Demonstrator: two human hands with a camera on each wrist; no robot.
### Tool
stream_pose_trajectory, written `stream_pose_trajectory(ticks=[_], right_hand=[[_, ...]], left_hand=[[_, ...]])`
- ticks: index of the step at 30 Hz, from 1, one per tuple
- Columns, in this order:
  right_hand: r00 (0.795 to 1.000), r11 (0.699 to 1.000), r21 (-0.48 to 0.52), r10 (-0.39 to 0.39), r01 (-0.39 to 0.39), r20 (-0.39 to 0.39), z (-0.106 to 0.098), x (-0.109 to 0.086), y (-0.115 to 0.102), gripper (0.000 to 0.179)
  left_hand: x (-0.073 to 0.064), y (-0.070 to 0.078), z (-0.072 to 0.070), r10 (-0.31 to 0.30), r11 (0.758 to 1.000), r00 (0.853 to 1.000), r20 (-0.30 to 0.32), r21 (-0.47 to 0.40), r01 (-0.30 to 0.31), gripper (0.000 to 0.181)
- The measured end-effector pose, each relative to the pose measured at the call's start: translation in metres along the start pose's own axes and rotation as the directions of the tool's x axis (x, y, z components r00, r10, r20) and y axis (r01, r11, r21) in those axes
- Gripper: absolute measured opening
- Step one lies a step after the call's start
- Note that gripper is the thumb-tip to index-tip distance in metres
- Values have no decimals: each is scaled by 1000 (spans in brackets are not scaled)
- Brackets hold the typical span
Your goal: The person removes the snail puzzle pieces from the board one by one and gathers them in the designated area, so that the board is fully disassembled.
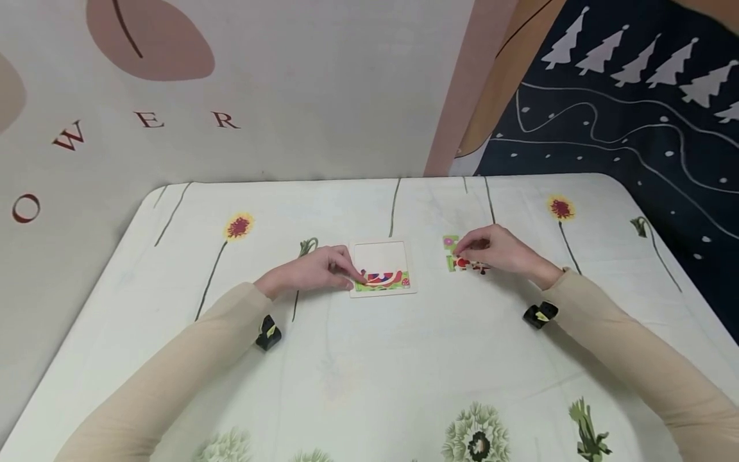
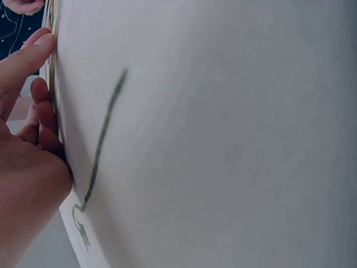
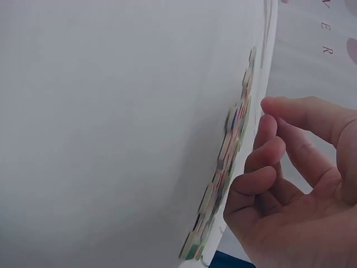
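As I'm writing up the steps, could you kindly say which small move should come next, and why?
Perhaps the right hand should bring a loose puzzle piece to the tray: the tray's upper part is bare, and that hand is at the loose pieces.

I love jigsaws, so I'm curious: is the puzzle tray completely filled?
No, puzzle pieces lie only along the bottom of the puzzle tray; its upper part is bare.

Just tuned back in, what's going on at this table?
A person's left hand touches a puzzle tray. Coloured pieces fill the tray's near part; the far part is bare. The right hand is over loose pieces on the tray's right; whether its fingertips hold one can't be told.
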State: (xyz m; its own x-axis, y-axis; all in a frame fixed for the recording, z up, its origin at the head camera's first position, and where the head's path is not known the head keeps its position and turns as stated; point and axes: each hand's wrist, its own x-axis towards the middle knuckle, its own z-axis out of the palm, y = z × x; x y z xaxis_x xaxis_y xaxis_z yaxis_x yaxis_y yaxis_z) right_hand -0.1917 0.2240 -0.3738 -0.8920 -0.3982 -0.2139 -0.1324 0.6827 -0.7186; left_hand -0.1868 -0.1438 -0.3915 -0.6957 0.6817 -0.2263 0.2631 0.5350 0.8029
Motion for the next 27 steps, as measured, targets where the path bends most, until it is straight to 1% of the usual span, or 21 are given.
stream_pose_trajectory(ticks=[2,4,9,11,15,18,22,25,27], right_hand=[[1000,1000,14,-6,6,4,2,-1,-2,18],[1000,1000,24,-14,14,4,3,-1,-4,18],[999,998,55,-40,39,17,8,0,-7,17],[999,997,67,-49,47,25,11,0,-8,17],[998,996,73,-63,60,32,16,2,-10,16],[996,995,72,-76,73,35,21,4,-13,16],[994,993,62,-102,99,49,25,7,-17,15],[992,992,53,-116,112,60,28,8,-19,15],[990,991,57,-125,122,65,30,9,-21,15]], left_hand=[[-1,1,0,-8,1000,1000,-3,14,8,22],[-2,2,0,0,1000,1000,-4,29,1,22],[-5,6,1,66,993,998,-8,96,-65,22],[-4,9,3,77,989,997,-11,130,-75,22],[-1,15,7,71,984,997,-19,167,-66,22],[3,17,9,66,986,997,-34,156,-60,21],[11,18,11,75,988,996,-54,139,-67,21],[17,18,12,75,989,996,-56,135,-67,21],[20,17,13,59,992,997,-53,119,-53,21]])
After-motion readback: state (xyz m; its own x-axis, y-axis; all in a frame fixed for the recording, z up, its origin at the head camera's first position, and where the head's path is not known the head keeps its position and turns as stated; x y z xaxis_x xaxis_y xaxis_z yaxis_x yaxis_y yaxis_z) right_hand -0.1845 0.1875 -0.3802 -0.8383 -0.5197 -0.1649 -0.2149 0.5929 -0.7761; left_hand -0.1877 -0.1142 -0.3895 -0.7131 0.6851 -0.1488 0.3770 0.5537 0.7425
